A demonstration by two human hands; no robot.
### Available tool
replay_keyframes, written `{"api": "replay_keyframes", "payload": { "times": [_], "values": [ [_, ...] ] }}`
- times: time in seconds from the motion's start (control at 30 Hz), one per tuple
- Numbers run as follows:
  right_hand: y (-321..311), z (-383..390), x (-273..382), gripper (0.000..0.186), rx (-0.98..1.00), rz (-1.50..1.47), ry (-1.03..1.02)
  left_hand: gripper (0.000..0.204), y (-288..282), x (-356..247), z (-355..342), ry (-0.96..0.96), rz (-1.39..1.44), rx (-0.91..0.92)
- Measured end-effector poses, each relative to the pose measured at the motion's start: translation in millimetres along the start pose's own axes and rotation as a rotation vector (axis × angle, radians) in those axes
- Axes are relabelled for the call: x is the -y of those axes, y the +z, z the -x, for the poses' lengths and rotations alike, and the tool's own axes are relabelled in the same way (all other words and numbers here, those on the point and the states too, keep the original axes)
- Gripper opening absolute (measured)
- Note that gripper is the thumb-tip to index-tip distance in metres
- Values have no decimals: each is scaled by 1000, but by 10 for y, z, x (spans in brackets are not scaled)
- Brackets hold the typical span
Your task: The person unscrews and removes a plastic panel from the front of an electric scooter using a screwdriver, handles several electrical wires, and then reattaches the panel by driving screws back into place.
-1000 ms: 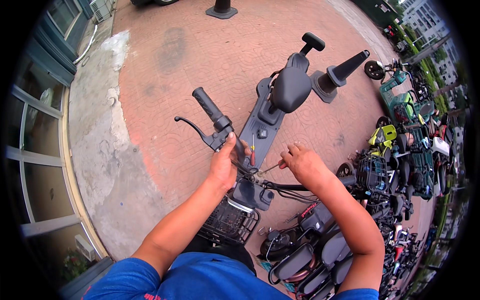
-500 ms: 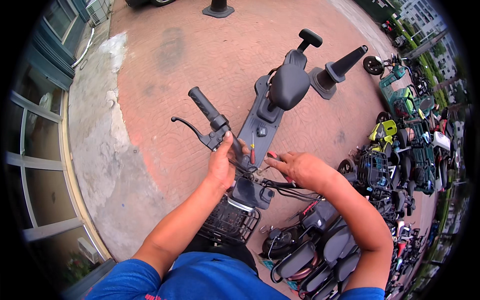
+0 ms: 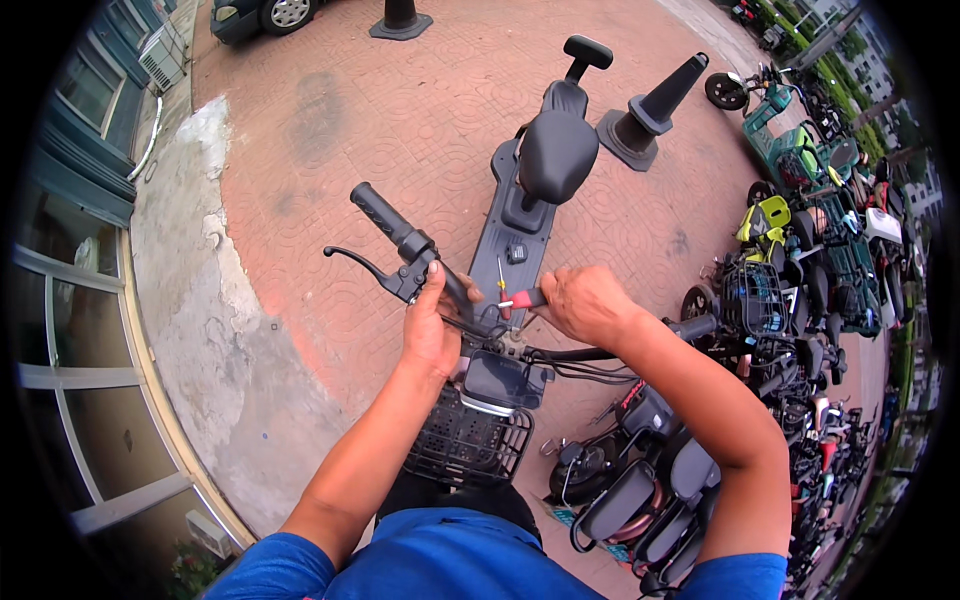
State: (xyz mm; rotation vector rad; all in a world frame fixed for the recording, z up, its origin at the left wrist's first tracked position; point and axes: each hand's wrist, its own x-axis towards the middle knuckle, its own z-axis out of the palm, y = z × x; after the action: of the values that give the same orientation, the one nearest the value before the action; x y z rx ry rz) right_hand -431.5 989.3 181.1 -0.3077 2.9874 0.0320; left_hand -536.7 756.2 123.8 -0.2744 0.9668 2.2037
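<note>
My left hand [image 3: 432, 325] is wrapped round the black handlebar [image 3: 392, 220] beside its brake lever [image 3: 352, 258]. My right hand [image 3: 585, 300] is closed on a red-and-black-handled tool [image 3: 524, 299], held just right of the stem, over the footboard; its working end is hard to make out. The scooter's footboard [image 3: 492, 240] carries a small black box [image 3: 517, 253] and a screwdriver [image 3: 501, 275] with a yellow and red handle, partly behind the held tool. Cables [image 3: 575, 365] run beside a dark rectangular panel [image 3: 485, 378] above the front basket [image 3: 450, 448]. The black seat [image 3: 558, 155] stands beyond.
Two black cones [image 3: 640, 130] stand on red paving [image 3: 320, 180]. A car [image 3: 262, 15] is at the top left. Many parked scooters [image 3: 800, 290] crowd the right, some close below my right arm [image 3: 725, 430]. A glazed storefront [image 3: 105, 430] lines the left.
My right hand has risen and turned, so the tool's red handle now points left across the footboard. My left hand keeps its hold. The whole view has shifted slightly.
</note>
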Motion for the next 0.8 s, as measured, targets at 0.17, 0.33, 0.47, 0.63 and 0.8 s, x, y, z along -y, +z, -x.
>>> {"api": "replay_keyframes", "payload": {
  "times": [0.17,0.33,0.47,0.63,0.8],
  "values": [
    [171,-58,231,46,-20,36,363,48,53,-3,28,7,-2,-28],
    [-33,-181,428,49,87,17,566,48,12,-36,36,-3,-22,-22],
    [137,-91,321,51,-118,-187,561,47,6,-10,7,-18,-15,21],
    [185,-88,470,55,-232,-466,824,47,7,-9,1,5,-35,-18],
    [284,-162,473,57,-304,-419,915,47,2,14,25,18,-29,-25]
  ]
}}
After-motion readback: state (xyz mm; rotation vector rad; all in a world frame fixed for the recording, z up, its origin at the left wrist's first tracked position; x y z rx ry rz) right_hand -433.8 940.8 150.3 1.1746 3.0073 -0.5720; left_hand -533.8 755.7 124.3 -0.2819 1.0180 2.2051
